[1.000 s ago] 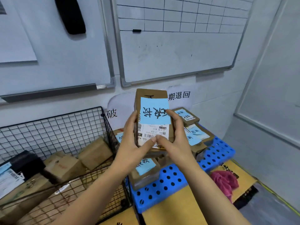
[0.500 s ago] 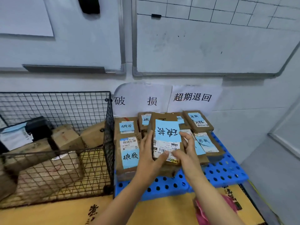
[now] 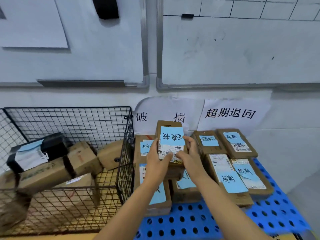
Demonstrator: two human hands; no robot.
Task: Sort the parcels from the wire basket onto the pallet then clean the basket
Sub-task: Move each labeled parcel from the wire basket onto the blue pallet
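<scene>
I had the parcel [image 3: 170,144] in both hands, its blue note [image 3: 171,135] facing me with the handwriting upside down. My left hand [image 3: 155,161] gripped its left edge with the thumb across the white label. My right hand [image 3: 190,153] gripped the right edge the same way, and the two thumbs nearly met on the label. A second earlier I had held it up in front of me, clear of everything. Half a second earlier it was already coming down over the stacks. Now it was low over the left group of boxes on the blue pallet [image 3: 190,220], its far end reaching the foot of the wall. I could not tell whether it touched the box beneath. My grip had not changed.

Around it lay other stacked parcels [image 3: 233,142] with blue notes, one group under my wrists and another to the right. On the wall behind were two paper signs [image 3: 230,113], with the parcel below the left one. The wire basket [image 3: 126,161] stood just beside the pallet on my left, holding several brown boxes [image 3: 81,158] and a black package [image 3: 52,146] with a white label. Above hung two whiteboards [image 3: 242,49]. The view had closed in since the last frame, and the pink cloth by the pallet was out of sight.
</scene>
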